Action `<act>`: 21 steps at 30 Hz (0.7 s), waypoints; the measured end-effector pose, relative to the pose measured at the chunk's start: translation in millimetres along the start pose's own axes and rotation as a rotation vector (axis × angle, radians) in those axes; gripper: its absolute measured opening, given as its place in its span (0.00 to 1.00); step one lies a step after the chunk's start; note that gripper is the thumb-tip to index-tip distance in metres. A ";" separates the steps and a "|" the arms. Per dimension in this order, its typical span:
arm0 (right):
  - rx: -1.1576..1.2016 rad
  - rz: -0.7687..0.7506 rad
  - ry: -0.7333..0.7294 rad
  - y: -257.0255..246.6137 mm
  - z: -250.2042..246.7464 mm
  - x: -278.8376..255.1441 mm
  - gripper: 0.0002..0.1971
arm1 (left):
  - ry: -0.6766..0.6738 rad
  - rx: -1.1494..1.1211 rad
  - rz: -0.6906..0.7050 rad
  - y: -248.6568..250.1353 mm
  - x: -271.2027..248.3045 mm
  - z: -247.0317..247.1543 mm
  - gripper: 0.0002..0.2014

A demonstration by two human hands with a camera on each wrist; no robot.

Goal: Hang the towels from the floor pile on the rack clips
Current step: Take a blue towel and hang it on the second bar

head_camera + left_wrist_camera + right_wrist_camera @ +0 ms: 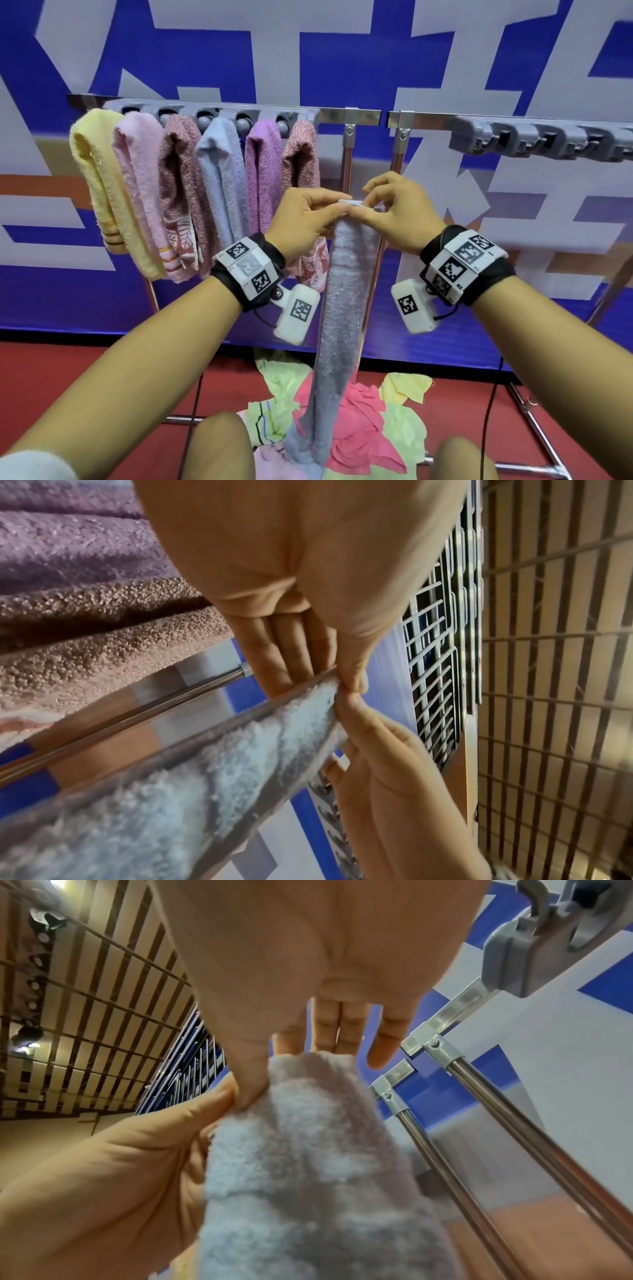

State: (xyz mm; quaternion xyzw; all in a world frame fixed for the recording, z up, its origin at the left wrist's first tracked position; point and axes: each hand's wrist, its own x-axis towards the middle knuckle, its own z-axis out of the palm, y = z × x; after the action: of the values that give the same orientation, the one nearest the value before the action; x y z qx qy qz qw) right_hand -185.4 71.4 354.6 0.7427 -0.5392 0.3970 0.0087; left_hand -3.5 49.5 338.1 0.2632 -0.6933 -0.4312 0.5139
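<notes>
Grey-blue terry is what is being worked: the towel (346,308) is pinched at its folded top edge by both hands, the left hand (305,219) with thumb and curled fingers on one side, the right hand (397,214) with thumb and forefinger on the other, its remaining fingers spread loose. The thumbs are seen almost touching in the wrist views. The towel is held in mid-air in front of the rack's middle posts, its long body hanging straight down, its lower end reaching the floor pile (342,421) of pink, yellow and green cloths by the rack's bottom rail.

For a clean hang, the fold should probably be kept narrow and tight, so a compact bunch can be pushed up into a clip; a loose edge may well slip out.

Farther back, the left clip bar (219,114) is filled with six towels (191,195). The right clip bar (541,142) is seen empty, and is likely the next target.
</notes>
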 end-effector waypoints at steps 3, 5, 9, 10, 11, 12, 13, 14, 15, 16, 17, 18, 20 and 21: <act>-0.073 -0.006 -0.107 7.0 -5.9 -4.5 0.14 | 0.056 -0.023 0.004 -3.0 8.5 -8.3 0.07; -0.017 -0.001 -0.120 9.3 -8.7 -8.7 0.09 | 0.045 0.012 0.026 -3.9 11.3 -11.3 0.08; 0.126 0.003 0.036 7.1 -7.6 -10.7 0.12 | 0.035 0.022 0.077 -6.3 12.4 -8.5 0.07; 0.165 0.007 0.076 6.2 -6.2 -11.0 0.12 | 0.043 0.013 0.085 -6.1 13.0 -7.4 0.07; 0.214 0.016 0.113 5.0 -4.6 -11.5 0.14 | 0.051 0.007 0.095 -6.2 13.9 -6.5 0.06; 0.276 0.038 0.141 5.2 -2.8 -11.8 0.19 | 0.057 -0.004 0.104 -5.9 14.7 -5.8 0.06; 0.351 0.066 0.152 5.0 -1.3 -11.7 0.23 | 0.064 -0.018 0.110 -5.3 15.2 -4.7 0.06; 0.416 0.092 0.150 3.8 0.4 -11.0 0.24 | 0.063 -0.025 0.116 -5.0 15.3 -3.4 0.06; 0.449 0.110 0.132 1.6 1.8 -10.2 0.24 | 0.063 -0.027 0.120 -4.7 15.4 -1.4 0.06; 0.443 0.112 0.107 0.0 2.9 -8.7 0.21 | 0.060 -0.032 0.122 -4.3 15.4 1.0 0.06; 0.430 0.095 0.077 -1.7 4.1 -7.0 0.18 | 0.060 -0.040 0.126 -5.1 16.3 2.5 0.05; 0.424 0.075 0.054 -3.9 5.9 -5.2 0.13 | 0.063 -0.053 0.132 -6.1 17.1 3.1 0.06; 0.431 0.063 0.040 -8.0 8.8 -1.0 0.04 | 0.102 -0.063 0.132 -8.6 19.2 2.4 0.06; 0.424 0.062 0.057 -8.8 9.8 1.5 0.03 | 0.137 -0.081 0.124 -10.9 20.6 2.2 0.06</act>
State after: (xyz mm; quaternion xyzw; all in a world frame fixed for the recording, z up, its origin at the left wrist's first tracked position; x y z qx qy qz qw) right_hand -172.5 69.6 352.4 0.6996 -0.4657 0.5223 -0.1446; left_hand -13.2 28.3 338.4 0.2275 -0.6534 -0.4073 0.5961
